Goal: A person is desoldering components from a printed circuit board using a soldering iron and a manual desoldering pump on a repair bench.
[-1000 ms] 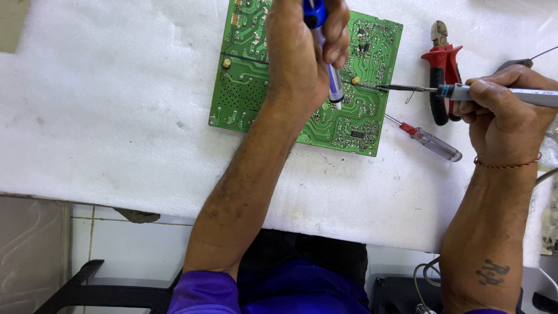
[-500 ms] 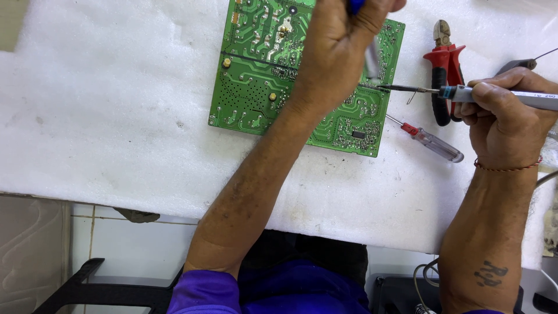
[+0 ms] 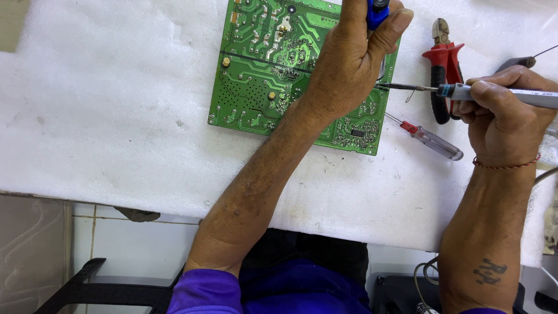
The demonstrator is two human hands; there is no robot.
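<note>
A green circuit board (image 3: pixel 264 64) lies solder side up on white foam sheet (image 3: pixel 104 116). My left hand (image 3: pixel 349 58) hovers over the board's right part, fingers closed around a blue-handled tool (image 3: pixel 376 13), most of which is hidden by the hand. My right hand (image 3: pixel 503 113) grips a grey soldering iron (image 3: pixel 511 95) held level, its thin dark tip pointing left and reaching the board's right edge beside my left hand.
Red-handled cutting pliers (image 3: pixel 442 64) lie on the foam right of the board. A small screwdriver with a clear handle (image 3: pixel 430 139) lies below them. The foam's front edge runs above my lap, with tiled floor and a black frame (image 3: pixel 99 288) below.
My left hand has shifted up and to the right across the board, carrying the blue tool toward the top edge of view. The right hand and soldering iron stayed nearly still.
</note>
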